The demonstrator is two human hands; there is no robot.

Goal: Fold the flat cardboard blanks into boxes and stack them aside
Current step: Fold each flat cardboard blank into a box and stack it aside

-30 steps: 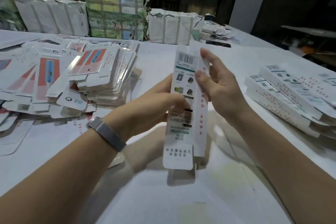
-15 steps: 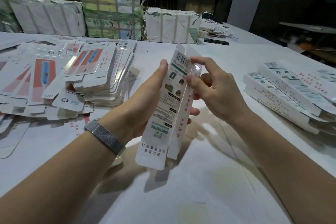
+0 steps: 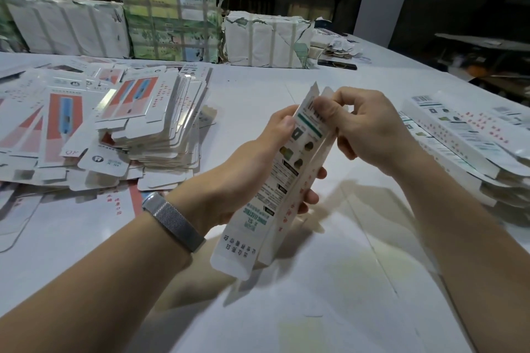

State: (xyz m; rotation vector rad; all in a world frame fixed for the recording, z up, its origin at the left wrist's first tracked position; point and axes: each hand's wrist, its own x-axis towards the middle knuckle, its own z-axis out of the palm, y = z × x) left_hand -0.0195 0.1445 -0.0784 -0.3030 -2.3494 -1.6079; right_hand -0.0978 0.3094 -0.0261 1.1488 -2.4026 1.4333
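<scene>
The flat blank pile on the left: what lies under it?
Under the flat blank pile more loose blanks spread out on the white table. Anything beneath the pile's middle is covered.

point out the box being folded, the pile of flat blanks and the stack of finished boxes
box being folded [image 3: 275, 189]: head view, on its printed front panel.
pile of flat blanks [image 3: 137, 114]: head view, on the top blank's red and blue print.
stack of finished boxes [image 3: 459, 135]: head view, on the top box's printed face.
</scene>
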